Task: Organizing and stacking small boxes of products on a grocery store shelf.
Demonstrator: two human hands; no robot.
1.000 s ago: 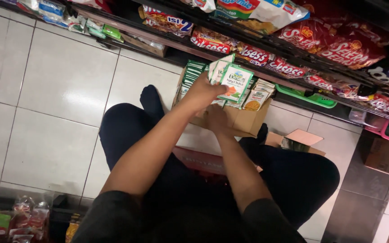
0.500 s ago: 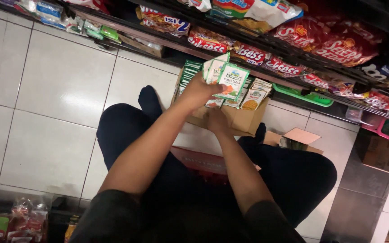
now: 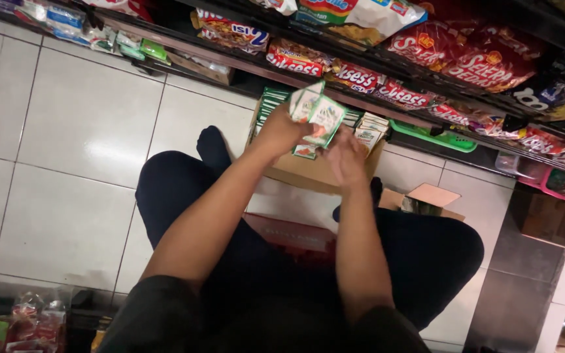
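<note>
On the white tiled floor (image 3: 80, 131) a person sits cross-legged in dark trousers. The left hand (image 3: 281, 131) has its fingers closed around a small bundle of green-and-white paper sachets (image 3: 318, 114), raised above an open brown cardboard box (image 3: 318, 171) holding more sachets. Just right of it, the right hand (image 3: 346, 153) touches the bundle's lower edge; how far its fingers curl is unclear. Red snack bags (image 3: 485, 59) fill the shelf above.
</note>
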